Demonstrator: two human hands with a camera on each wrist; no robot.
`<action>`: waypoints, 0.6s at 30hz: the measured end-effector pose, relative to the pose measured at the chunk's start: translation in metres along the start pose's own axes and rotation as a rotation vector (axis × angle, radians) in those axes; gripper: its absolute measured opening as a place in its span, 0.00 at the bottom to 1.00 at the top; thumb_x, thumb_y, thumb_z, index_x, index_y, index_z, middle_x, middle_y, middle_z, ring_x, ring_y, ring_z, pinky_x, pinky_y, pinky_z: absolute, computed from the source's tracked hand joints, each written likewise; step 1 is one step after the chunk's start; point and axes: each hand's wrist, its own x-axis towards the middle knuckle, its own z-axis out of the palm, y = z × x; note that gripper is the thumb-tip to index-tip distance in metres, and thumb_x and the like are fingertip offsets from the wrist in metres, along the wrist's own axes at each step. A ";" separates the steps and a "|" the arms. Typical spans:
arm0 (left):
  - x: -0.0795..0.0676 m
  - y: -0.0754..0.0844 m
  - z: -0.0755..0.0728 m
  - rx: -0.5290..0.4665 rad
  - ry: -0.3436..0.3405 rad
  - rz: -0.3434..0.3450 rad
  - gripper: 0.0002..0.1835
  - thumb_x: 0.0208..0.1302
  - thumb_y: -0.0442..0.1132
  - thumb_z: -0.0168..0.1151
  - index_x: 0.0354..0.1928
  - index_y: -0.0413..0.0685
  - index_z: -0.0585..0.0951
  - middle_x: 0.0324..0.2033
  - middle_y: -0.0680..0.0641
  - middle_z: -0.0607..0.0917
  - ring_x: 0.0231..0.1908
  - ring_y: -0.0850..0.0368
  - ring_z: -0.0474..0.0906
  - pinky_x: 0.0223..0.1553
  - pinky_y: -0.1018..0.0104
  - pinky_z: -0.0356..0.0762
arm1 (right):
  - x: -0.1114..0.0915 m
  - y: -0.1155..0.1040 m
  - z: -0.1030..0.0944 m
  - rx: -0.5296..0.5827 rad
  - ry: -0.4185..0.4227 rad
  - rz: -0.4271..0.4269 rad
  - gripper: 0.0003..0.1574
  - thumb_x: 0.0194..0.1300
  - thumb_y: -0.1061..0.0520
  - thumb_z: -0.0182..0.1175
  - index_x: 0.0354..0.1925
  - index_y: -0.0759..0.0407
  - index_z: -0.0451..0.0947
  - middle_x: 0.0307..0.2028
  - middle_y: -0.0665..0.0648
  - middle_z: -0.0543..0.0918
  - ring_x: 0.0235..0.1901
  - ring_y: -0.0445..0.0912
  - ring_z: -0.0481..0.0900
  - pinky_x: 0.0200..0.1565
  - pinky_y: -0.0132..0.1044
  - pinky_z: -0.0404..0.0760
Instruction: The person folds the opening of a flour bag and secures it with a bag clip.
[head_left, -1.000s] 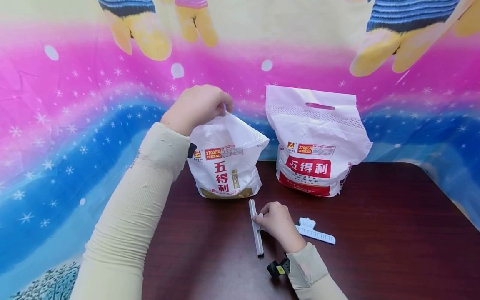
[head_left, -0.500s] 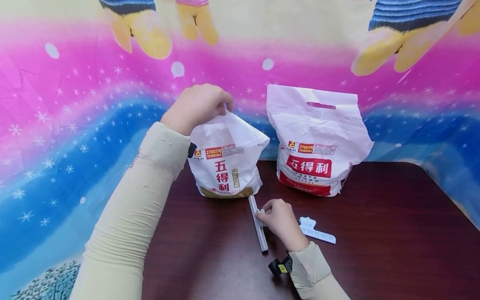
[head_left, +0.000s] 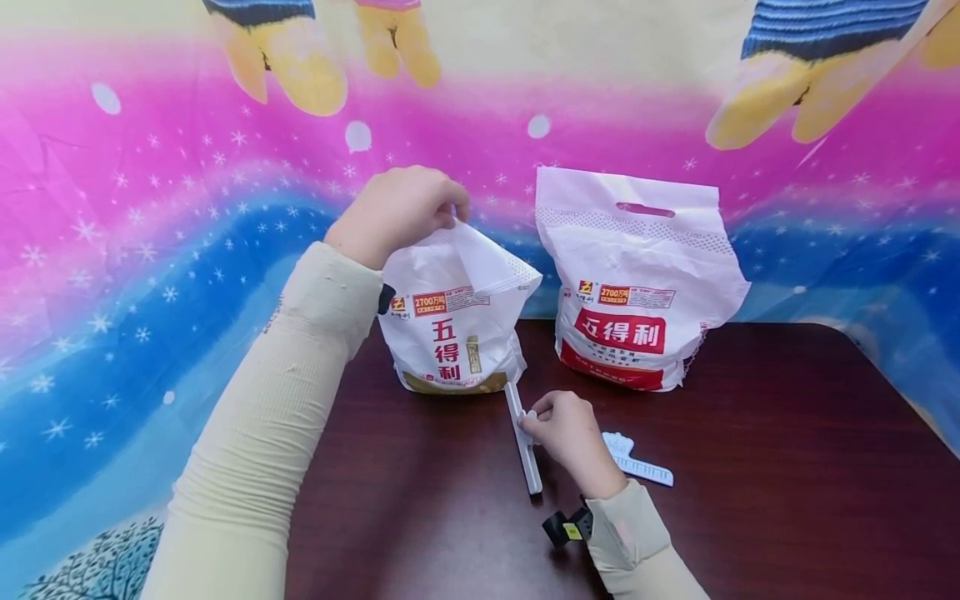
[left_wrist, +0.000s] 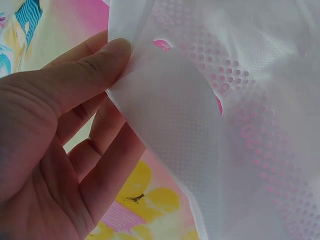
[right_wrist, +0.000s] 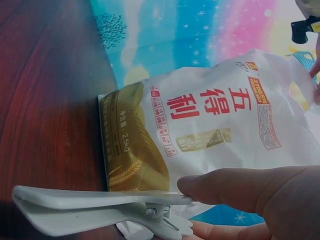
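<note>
In the head view, a white flour bag [head_left: 450, 325] with red lettering and a gold base stands on the table, its top corner folded over. My left hand [head_left: 401, 212] pinches that top edge. The left wrist view has the thumb [left_wrist: 95, 70] pressed on the white sheet beside the handle slot, the other fingers behind. My right hand [head_left: 572, 437] holds a white bag clip [head_left: 524, 442] by its grip tabs, just in front of the bag's lower right corner. Seen from the right wrist, the clip's long bar [right_wrist: 75, 200] points away from the thumb, its spring showing.
A second flour bag [head_left: 637, 333] with a red label stands upright at the right, its handle slot on top. Another pale clip [head_left: 641, 469] lies on the dark wooden table [head_left: 787, 433], partly behind my right wrist. A patterned cloth [head_left: 225, 250] hangs behind.
My right hand with the bag clip has moved slightly forward and to the right, toward the bags. The left hand keeps its pinch on the bag top, almost still.
</note>
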 end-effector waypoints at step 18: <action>0.002 0.009 -0.006 0.053 0.001 0.004 0.12 0.70 0.34 0.62 0.50 0.54 0.87 0.48 0.48 0.86 0.48 0.50 0.78 0.54 0.48 0.78 | -0.006 -0.006 -0.025 -0.007 0.065 -0.080 0.16 0.61 0.59 0.71 0.45 0.65 0.83 0.33 0.58 0.85 0.28 0.46 0.82 0.34 0.40 0.87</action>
